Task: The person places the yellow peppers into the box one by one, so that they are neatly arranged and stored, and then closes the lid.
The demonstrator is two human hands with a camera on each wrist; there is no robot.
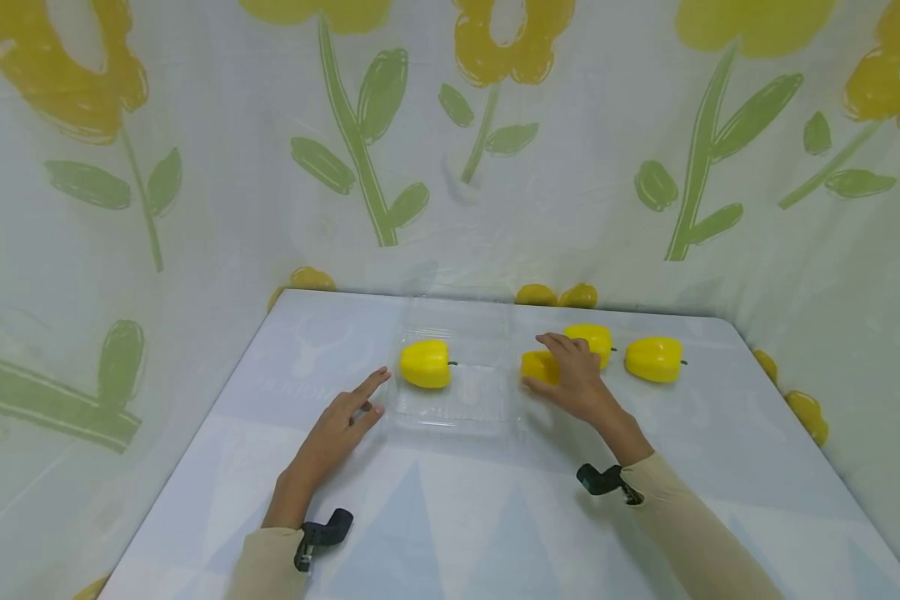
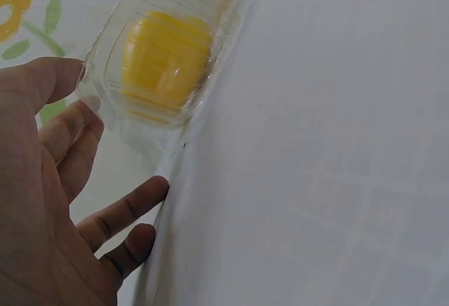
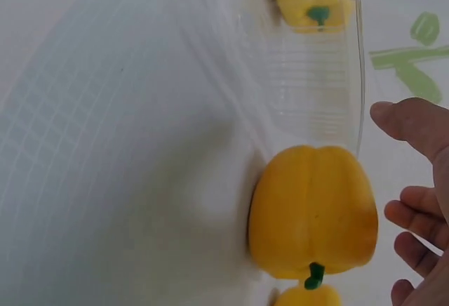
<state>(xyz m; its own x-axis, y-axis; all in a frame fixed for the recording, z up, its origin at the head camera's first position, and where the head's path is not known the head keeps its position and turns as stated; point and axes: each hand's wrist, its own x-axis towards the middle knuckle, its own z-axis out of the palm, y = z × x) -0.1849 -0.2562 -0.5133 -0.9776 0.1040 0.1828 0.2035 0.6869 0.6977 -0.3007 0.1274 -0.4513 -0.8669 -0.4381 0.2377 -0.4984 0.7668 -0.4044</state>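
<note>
A clear plastic container (image 1: 465, 417) with its lid laid back sits on the table. One yellow bell pepper (image 1: 424, 364) lies at its left end. My left hand (image 1: 337, 425) is by the container's left side, fingers mostly extended; in the left wrist view the thumb and a fingertip reach its rim (image 2: 85, 74), though firm contact is unclear. My right hand (image 1: 581, 383) reaches over a second yellow bell pepper (image 1: 537, 365), partly hidden by it. In the right wrist view the fingers are spread, with a gap between them and this pepper (image 3: 312, 211).
Two more yellow bell peppers (image 1: 591, 337) (image 1: 654, 360) lie right of the container, one just behind my right hand. The white table (image 1: 330, 333) ends at a flower-printed curtain (image 1: 577, 183) behind and at both sides.
</note>
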